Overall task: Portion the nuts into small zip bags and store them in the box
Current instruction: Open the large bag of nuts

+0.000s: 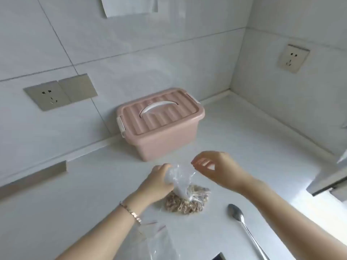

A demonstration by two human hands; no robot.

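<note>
A clear plastic bag of nuts (pixel 187 201) sits on the white counter in front of me. My left hand (pixel 157 182) grips the bag's twisted neck from the left. Just above and to the right of the bag's top, my right hand (pixel 216 167) hovers with fingers loosely curved and holds nothing. The pink storage box (pixel 161 122) stands behind the bag against the wall, its lid closed and white handle lying flat. Empty small zip bags (pixel 155 239) lie near my left forearm. A metal spoon (pixel 242 224) lies to the right of the nuts.
The white counter (pixel 253 147) runs into a tiled corner at the back right. Wall sockets (pixel 47 96) sit on the left wall, and another socket (pixel 293 58) on the right wall. A dark flat object (pixel 218 257) peeks in at the bottom edge.
</note>
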